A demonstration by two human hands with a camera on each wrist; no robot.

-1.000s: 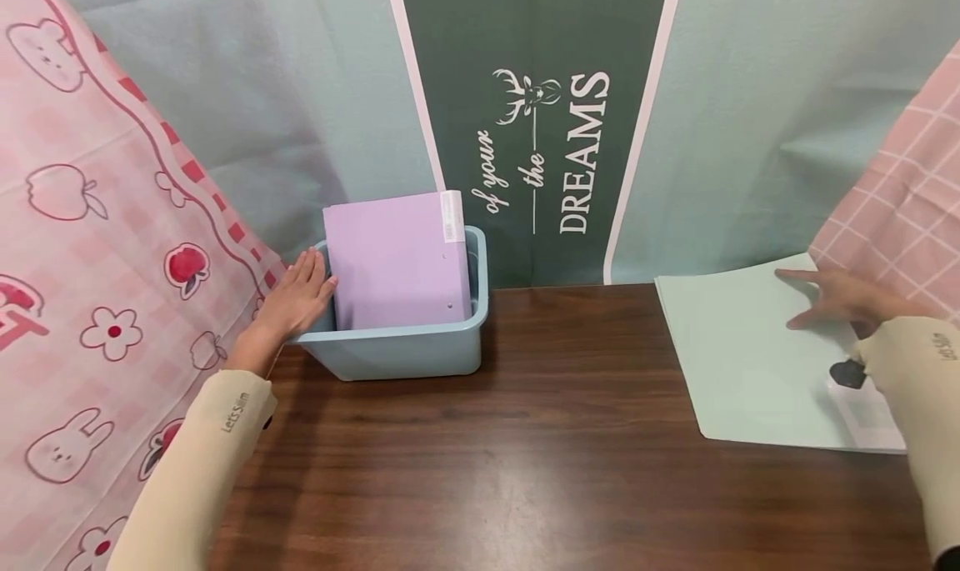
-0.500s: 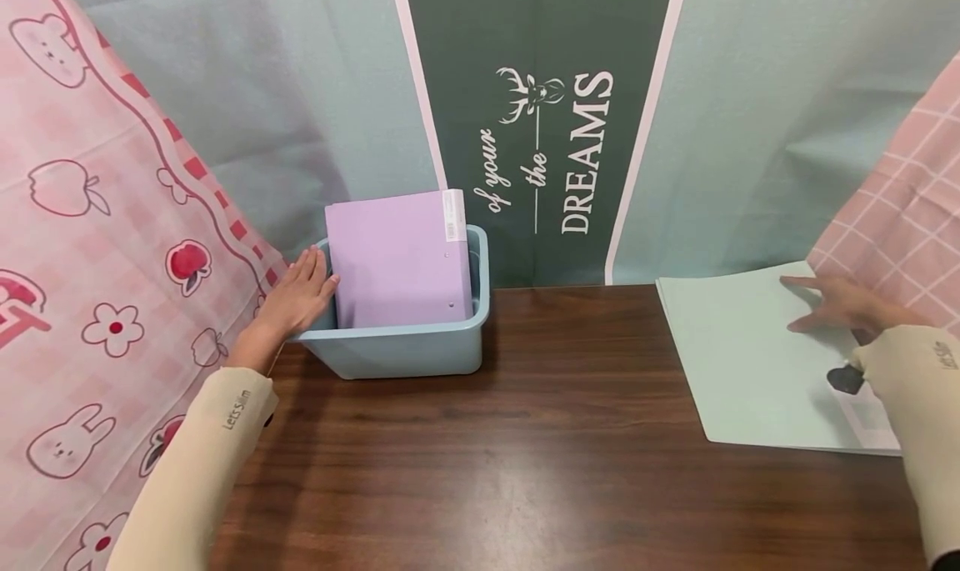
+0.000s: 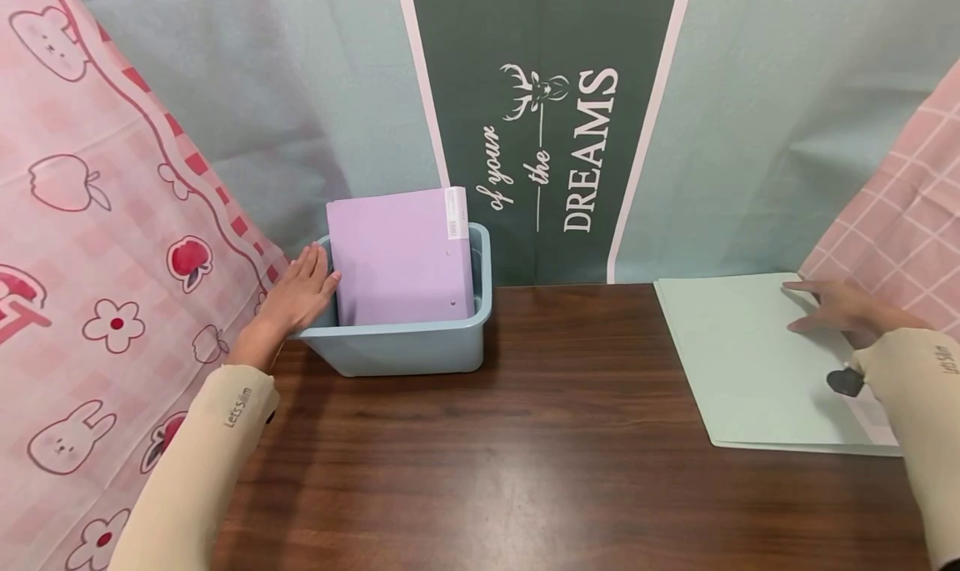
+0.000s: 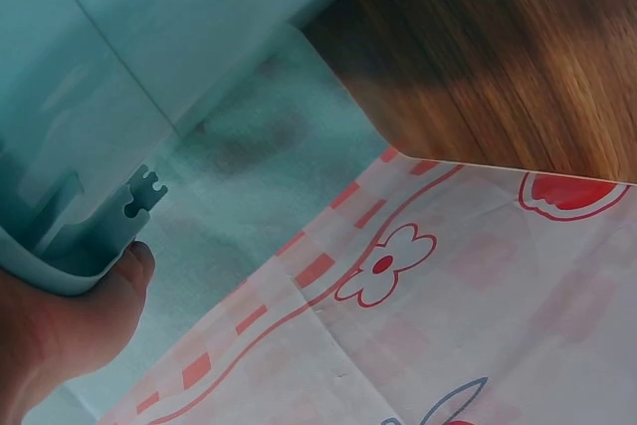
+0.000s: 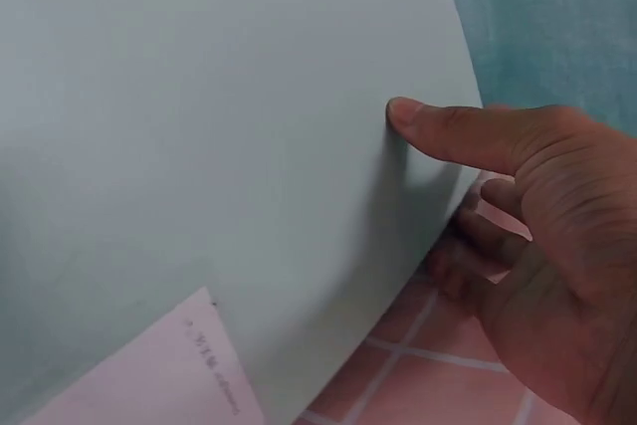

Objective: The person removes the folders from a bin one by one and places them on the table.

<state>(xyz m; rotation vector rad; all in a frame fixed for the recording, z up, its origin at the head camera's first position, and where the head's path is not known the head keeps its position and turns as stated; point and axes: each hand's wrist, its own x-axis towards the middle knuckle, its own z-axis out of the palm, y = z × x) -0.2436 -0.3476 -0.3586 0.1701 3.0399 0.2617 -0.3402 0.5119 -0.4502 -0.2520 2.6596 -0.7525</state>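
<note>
In the head view, my left hand [image 3: 300,292] rests on the left end of a light blue plastic bin [image 3: 405,350], its fingers extended over the rim. From below, the left wrist view shows part of that hand [image 4: 85,330] against the bin's rim [image 4: 75,281]. A lilac folder [image 3: 401,258] with a white label strip stands in the bin, leaning back. At the right, my right hand [image 3: 843,308] holds the edge of a pale green folder [image 3: 757,363]. The right wrist view has the thumb on its top face and the other fingers at and under its edge.
A dark wooden table [image 3: 517,463] bears the bin and green folder. Behind stands a grey-green cloth [image 3: 735,121] with printed words. Pink patterned cloth [image 3: 112,246] hangs at the left, and pink checked cloth [image 3: 907,212] at the right. A pale pink label [image 5: 159,370] lies on the green folder.
The green folder's far right corner has come down and its sheets lie flatter, with my right hand still at its edge. My left hand has stayed on the bin.
</note>
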